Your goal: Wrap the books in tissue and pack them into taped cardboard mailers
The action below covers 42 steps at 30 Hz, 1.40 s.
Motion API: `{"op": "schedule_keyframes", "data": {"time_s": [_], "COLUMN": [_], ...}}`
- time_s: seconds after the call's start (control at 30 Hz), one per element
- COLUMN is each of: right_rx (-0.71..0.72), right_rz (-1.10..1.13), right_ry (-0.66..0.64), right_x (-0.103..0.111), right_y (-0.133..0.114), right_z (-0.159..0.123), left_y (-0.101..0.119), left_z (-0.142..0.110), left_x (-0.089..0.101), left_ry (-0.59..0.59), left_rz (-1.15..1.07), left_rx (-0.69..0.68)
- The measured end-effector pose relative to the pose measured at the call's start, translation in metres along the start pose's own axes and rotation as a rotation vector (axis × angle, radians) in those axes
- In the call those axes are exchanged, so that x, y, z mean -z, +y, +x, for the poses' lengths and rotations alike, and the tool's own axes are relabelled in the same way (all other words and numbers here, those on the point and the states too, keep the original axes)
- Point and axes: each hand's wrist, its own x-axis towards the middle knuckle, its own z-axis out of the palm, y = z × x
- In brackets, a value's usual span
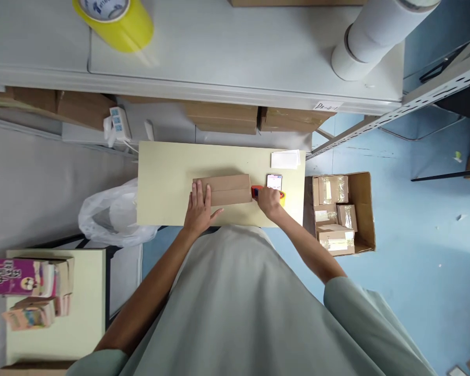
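Observation:
A closed cardboard box point(230, 190) lies lengthwise on the pale yellow table. My left hand point(199, 206) rests on the left end of its top, fingers stretched out and thumb spread. At the box's right end, my right hand point(269, 200) is wrapped around a tape dispenser point(256, 191), with its red and blue front against or very near the cardboard. Part of a yellow tape roll shows beyond that hand. Just behind it lies a phone point(274, 181) with a lit screen. My fingers hide most of the dispenser.
White paper slips point(285, 159) lie at the table's point(164, 177) back right. An open carton point(364, 214) of taped boxes stands on the right; a plastic bag point(113, 214) hangs left. Books point(19, 277) lie lower left. A shelf point(235, 52) above carries a yellow tape roll point(129, 26) and white rolls point(376, 36).

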Motion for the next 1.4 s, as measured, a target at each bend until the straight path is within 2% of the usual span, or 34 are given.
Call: {"op": "schedule_keyframes", "data": {"time_s": [0.1,0.17,0.3,0.4,0.47,0.5,0.57,0.67,0.73,0.83,0.93,1.0,1.07,1.2,1.3,1.4], "right_rx": [-0.265,-0.359,-0.359,-0.313,-0.311,-0.315,-0.326,-0.34,-0.34,-0.283,-0.172,-0.107,-0.066,-0.068,-0.093,-0.127], "right_rz": [0.122,0.243,0.464,0.538,0.574,0.601,0.67,0.788,0.871,1.0,1.143,1.234,1.305,1.419,1.477,1.47], "right_ry": [0.089,0.158,0.257,0.308,0.326,0.335,0.361,0.466,0.58,0.728,0.793,0.804,0.785,0.696,0.664,0.663], "right_x": [-0.012,-0.012,-0.001,0.007,0.007,0.006,0.0,-0.013,-0.021,-0.029,-0.036,-0.044,-0.057,-0.093,-0.12,-0.141], "right_y": [0.01,0.018,0.021,0.01,0.0,-0.005,-0.017,-0.034,-0.047,-0.07,-0.101,-0.125,-0.149,-0.186,-0.2,-0.204], "right_z": [-0.006,-0.013,-0.025,-0.026,-0.021,-0.018,-0.011,-0.003,0.001,0.006,0.014,0.022,0.03,0.039,0.035,0.019], "left_y": [-0.001,-0.003,-0.006,-0.013,-0.019,-0.023,-0.031,-0.044,-0.055,-0.079,-0.111,-0.134,-0.155,-0.188,-0.206,-0.216], "left_z": [0.0,-0.001,-0.002,0.001,0.007,0.011,0.018,0.024,0.024,0.02,0.013,0.008,0.003,-0.012,-0.027,-0.04], "left_x": [-0.002,-0.003,-0.006,-0.006,-0.004,-0.003,0.001,0.01,0.02,0.038,0.048,0.048,0.041,0.021,0.012,0.013], "left_ry": [0.01,0.011,0.053,0.22,0.32,0.327,0.267,0.179,0.193,0.299,0.442,0.482,0.479,0.466,0.432,0.431], "left_rz": [-0.015,-0.037,-0.139,-0.227,-0.266,-0.288,-0.34,-0.409,-0.435,-0.476,-0.561,-0.631,-0.676,-0.744,-0.784,-0.656], "left_rx": [-0.012,-0.025,-0.026,0.136,0.303,0.368,0.445,0.464,0.468,0.436,0.369,0.368,0.424,0.519,0.483,0.356]}}
